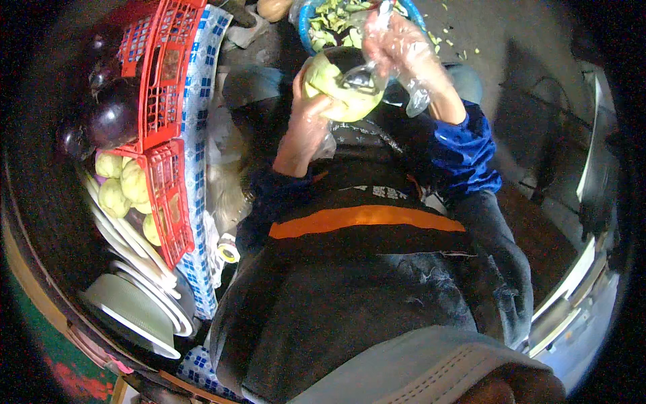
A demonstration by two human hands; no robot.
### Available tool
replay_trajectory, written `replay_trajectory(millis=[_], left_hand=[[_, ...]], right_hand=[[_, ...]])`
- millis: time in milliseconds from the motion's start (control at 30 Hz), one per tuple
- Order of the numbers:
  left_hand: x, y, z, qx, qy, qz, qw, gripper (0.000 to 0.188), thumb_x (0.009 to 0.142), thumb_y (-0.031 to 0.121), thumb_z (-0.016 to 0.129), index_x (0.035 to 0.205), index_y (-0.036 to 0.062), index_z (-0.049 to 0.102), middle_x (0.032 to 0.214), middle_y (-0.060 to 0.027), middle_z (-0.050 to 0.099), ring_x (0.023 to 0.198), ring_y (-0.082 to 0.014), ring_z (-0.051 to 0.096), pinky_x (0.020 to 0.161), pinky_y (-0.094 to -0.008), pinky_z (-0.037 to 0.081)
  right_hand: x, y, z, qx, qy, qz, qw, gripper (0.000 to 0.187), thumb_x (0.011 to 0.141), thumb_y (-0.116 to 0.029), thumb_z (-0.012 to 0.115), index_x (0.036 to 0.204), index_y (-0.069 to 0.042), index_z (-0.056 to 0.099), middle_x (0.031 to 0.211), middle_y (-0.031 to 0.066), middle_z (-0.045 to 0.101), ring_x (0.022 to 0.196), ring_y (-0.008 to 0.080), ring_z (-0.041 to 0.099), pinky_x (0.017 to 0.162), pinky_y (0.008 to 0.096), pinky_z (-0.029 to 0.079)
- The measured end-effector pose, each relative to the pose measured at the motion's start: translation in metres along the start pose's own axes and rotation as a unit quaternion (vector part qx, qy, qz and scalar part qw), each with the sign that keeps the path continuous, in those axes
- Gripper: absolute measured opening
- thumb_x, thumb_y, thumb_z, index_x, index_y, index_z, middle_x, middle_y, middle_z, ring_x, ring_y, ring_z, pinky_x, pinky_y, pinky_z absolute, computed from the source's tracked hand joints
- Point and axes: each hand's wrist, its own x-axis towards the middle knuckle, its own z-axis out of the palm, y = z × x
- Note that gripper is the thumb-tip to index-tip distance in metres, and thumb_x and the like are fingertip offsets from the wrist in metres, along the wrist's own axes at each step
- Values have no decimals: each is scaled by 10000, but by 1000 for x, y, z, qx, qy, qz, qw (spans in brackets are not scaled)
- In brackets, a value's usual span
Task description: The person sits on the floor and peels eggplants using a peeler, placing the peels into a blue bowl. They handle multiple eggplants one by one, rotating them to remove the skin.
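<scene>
My left hand [308,124], in a clear plastic glove, is closed around the side of a large round pale green vegetable [360,108]. It is held up in front of my apron, near the basin. My right hand [398,44], also in a clear plastic glove, is curled just above and to the right of the vegetable. Something small and red shows at its top, but what its fingers grip is too blurred to name. A dark, shiny patch lies over the vegetable's upper right. Beyond my hands, a blue basin [304,29] holds pale green peelings [330,19].
On the left, red plastic crates [161,74] stand beside purple eggplants [114,114] and pale green round vegetables [134,180]. White bowls [134,313] are stacked nearer me, beside a blue-and-white checked cloth [198,121]. Scraps [437,40] lie on the floor right of the basin.
</scene>
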Motion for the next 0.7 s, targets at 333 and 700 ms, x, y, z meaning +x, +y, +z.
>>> replay_trajectory(millis=[333,700], left_hand=[[0,-1,-4,23,57,-13,998,808,710,36,623,1435,26,265,1326,-129,466,1208,-244,489,1004,-383,444],[1,-2,-6,39,46,-4,998,785,753,-10,597,1447,41,233,1361,-137,426,1238,-255,464,1017,-393,440]], right_hand=[[-16,-23,29,-88,54,2,995,176,993,-252,515,1082,-99,519,761,-13,554,635,58,533,523,203,455],[12,-4,9,-123,73,28,989,191,979,-286,540,1052,-110,536,760,-23,571,632,47,529,544,194,453]])
